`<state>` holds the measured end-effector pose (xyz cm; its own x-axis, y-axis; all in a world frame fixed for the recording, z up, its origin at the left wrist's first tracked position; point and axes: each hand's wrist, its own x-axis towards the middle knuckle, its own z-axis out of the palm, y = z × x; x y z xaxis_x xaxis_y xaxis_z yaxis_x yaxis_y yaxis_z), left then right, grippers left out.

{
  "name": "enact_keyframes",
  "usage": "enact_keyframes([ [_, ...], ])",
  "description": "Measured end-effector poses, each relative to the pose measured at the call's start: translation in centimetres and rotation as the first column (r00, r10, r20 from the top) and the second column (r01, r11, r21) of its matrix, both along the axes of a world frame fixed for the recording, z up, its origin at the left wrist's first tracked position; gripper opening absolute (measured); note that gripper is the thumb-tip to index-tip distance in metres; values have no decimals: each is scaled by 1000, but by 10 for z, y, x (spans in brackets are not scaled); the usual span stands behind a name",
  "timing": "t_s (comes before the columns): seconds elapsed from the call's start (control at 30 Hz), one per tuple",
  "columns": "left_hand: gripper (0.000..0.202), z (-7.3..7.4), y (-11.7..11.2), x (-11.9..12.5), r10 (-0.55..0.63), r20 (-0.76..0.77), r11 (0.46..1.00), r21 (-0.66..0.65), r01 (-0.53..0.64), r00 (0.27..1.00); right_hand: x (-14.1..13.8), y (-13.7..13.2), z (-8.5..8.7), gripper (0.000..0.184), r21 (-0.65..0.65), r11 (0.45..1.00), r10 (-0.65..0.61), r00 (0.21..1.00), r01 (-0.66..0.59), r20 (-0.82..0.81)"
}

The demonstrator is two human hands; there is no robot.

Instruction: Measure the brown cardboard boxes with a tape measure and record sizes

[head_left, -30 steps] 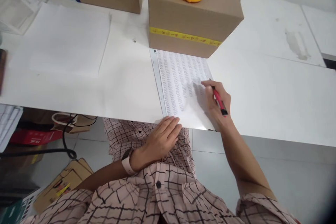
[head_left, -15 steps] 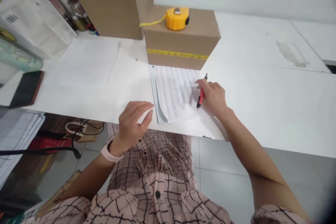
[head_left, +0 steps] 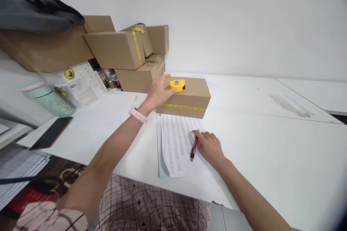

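Note:
My left hand point(head_left: 159, 92), with a pale pink band at the wrist, is over the left end of a cardboard box point(head_left: 180, 103). Its fingers are spread and the thumb is at the front of a yellow tape measure point(head_left: 177, 86) lying on the box top; I cannot tell whether it touches. A strip of yellow measuring tape point(head_left: 187, 107) runs across the box's front. My right hand point(head_left: 210, 146) rests on printed sheets point(head_left: 173, 144) in front of the box, with a red and black pen point(head_left: 194, 148) held at the thumb and index finger.
Several cardboard boxes point(head_left: 114, 50) are stacked at the back left, beside a dark bag point(head_left: 40, 12). A mint tumbler point(head_left: 51, 99), a phone point(head_left: 51, 133) and white paper point(head_left: 105, 115) are on the left of the white table point(head_left: 257, 144). A wall stands behind.
My left hand has moved forward from the table's front edge to the tape measure. The view has tilted up, bringing the stacked boxes in. My right hand keeps the pen over the sheets.

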<state>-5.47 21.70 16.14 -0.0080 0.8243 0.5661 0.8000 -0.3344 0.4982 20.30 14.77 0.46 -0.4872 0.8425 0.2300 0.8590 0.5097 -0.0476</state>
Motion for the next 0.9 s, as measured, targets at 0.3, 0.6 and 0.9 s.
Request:
enact_keyframes([
  [0.3,92,-4,53,14,-89,327,926,-321,199,941,8,0,-7,35,-24,999,-41,949,36,-314],
  [0.6,47,23,20,14,-329,751,703,-210,679,573,-9,48,103,42,-408,797,-426,64,-444,-902],
  [0.9,48,26,12,1,-241,655,751,-342,565,716,-47,81,178,24,-522,676,-581,60,-520,-812],
])
